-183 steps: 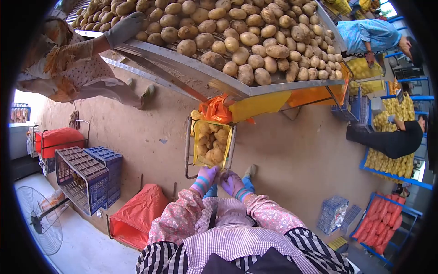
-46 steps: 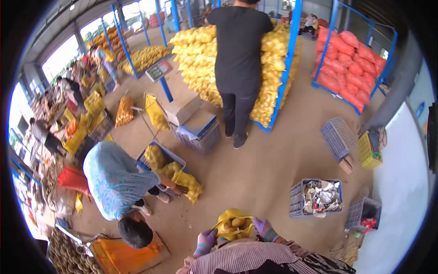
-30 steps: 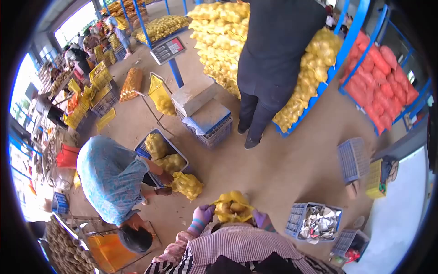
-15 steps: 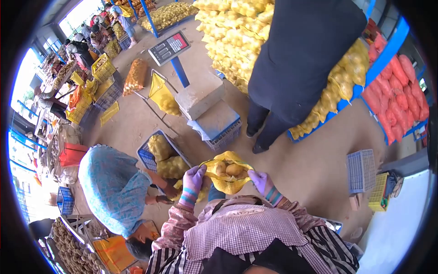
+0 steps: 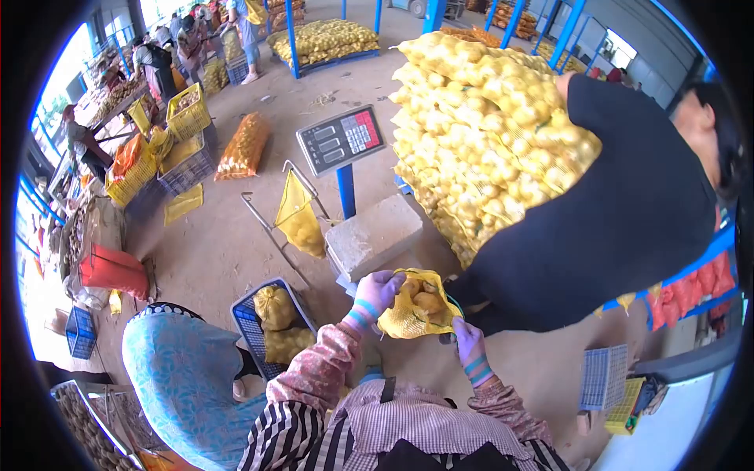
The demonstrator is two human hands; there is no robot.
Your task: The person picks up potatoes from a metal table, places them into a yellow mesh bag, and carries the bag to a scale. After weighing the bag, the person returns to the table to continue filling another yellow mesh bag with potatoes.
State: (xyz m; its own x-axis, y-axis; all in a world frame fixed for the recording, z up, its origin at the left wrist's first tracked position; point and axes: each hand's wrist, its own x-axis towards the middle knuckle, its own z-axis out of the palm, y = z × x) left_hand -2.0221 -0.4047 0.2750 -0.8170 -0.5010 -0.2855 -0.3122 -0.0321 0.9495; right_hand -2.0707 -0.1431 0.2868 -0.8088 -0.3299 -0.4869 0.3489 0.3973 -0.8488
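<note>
My left hand (image 5: 378,290), in a purple glove, is closed on the upper left rim of a yellow mesh bag (image 5: 408,320). The bag's mouth faces up, and several brown potatoes (image 5: 428,301) show inside. My right hand (image 5: 469,342), gloved the same way, pinches the bag's lower right rim. Just beyond the bag is a scale platform with a grey block (image 5: 374,237) on it. The scale's display (image 5: 340,140) stands on a blue post.
A person in dark clothes (image 5: 605,228) leans beside stacked yellow bags (image 5: 487,133) at right. Another person in blue patterned clothing (image 5: 184,385) bends at left, near a blue crate (image 5: 250,320) of filled bags. A yellow bag (image 5: 300,218) hangs on a metal frame.
The view has tilted up and shifted. Both hands have swung the bag nearer the scale, its rim turned. The dark-clothed person now leans over the stack, and the blue-clothed person's hands have left view.
</note>
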